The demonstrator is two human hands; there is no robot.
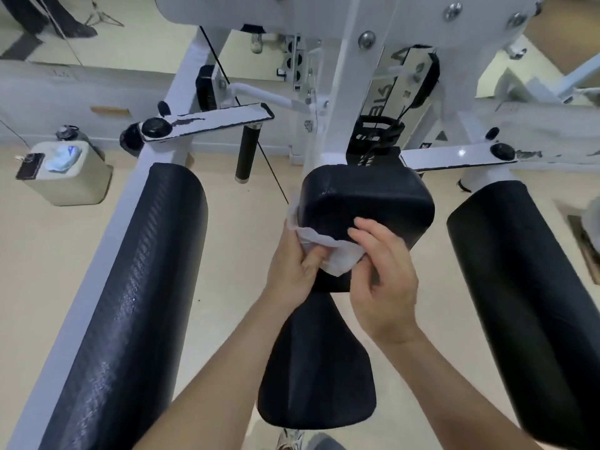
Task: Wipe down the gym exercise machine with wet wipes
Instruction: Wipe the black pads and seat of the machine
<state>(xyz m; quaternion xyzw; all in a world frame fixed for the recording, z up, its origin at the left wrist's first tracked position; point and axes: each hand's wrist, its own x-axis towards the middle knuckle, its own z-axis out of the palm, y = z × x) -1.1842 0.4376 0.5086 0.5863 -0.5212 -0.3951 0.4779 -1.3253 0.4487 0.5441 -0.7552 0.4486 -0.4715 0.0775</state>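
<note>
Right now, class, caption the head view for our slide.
A white wet wipe held by left hand and right hand against the machine's black pad.

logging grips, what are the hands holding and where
A white wet wipe against the black pad: the left hand grips its left side, the right hand pinches its right edge.

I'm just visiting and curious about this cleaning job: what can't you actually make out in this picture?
Head view only.
Far part of the wet wipe: hidden behind the centre pad edge.
Whether the right hand pinches the wipe or only touches it: its own fingers cover the contact.
Lettering on the plate behind the post: blurred and partly blocked.
Lower end of the right side pad: cut off by the frame edge.
</note>
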